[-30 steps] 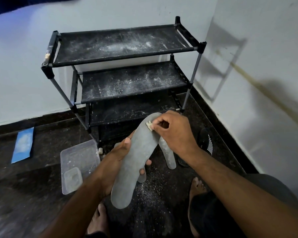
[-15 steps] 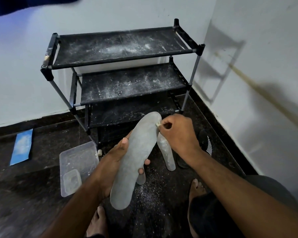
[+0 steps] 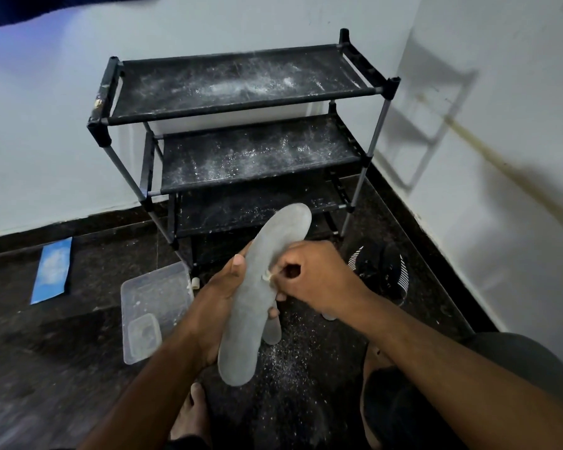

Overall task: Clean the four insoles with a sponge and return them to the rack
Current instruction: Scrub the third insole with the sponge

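Insole held by left hand; right hand, fingers pinching sponge, has slid from toe to middle, so wiping continues.

Sponge mostly hidden in right hand. Floor insole largely covered by held insole. Shoe partly behind wrist. Both forearms cut off at bottom edge.

Matt grey insole; dusty black fabric rack.
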